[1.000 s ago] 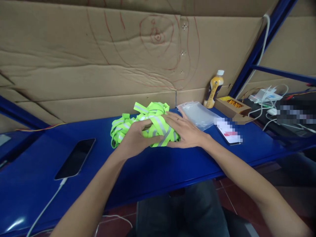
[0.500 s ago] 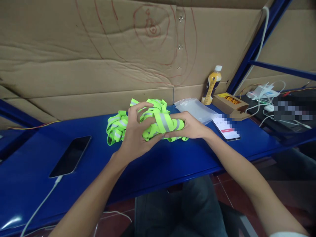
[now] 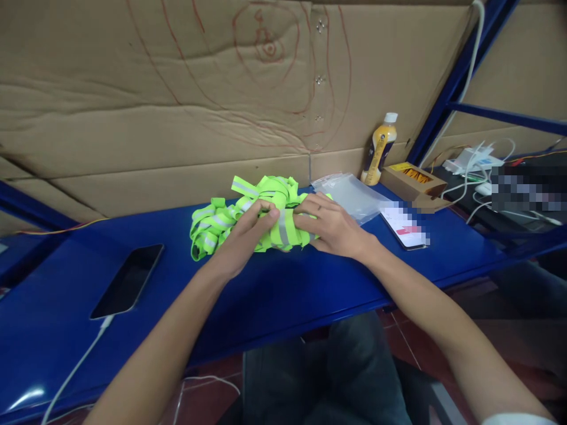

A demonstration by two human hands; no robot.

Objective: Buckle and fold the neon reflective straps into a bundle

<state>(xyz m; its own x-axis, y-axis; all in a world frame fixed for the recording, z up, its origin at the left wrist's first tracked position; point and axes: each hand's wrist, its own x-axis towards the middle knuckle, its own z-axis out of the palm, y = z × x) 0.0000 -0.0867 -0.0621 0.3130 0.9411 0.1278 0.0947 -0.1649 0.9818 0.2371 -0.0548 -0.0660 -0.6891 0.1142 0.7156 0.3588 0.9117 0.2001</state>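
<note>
A rolled bundle of fluorescent yellow-green reflective strap (image 3: 283,227) with silver bands lies between my hands, above the blue tabletop. My left hand (image 3: 251,233) pinches its left side, thumb and fingers closed on the strap. From the right, my right hand (image 3: 332,224) curls its fingers over the bundle's other end; its fingertips press on the strap. Behind and to the left, a loose heap of the same strap (image 3: 212,224) spreads out, with one free end (image 3: 243,187) sticking up at the back. The underside of the bundle is hidden.
On the blue table (image 3: 186,313) a black phone (image 3: 128,280) lies left with a charging cable. To the right are a clear plastic bag (image 3: 349,195), a lit phone (image 3: 403,227), a yellow bottle (image 3: 380,150) and an open cardboard box (image 3: 414,183). A cardboard wall (image 3: 177,136) stands behind.
My right hand has turned from supporting the bundle underneath to lying over its right end. My left hand's raised fingers have come down into a pinch, and the bundle sits lower.
</note>
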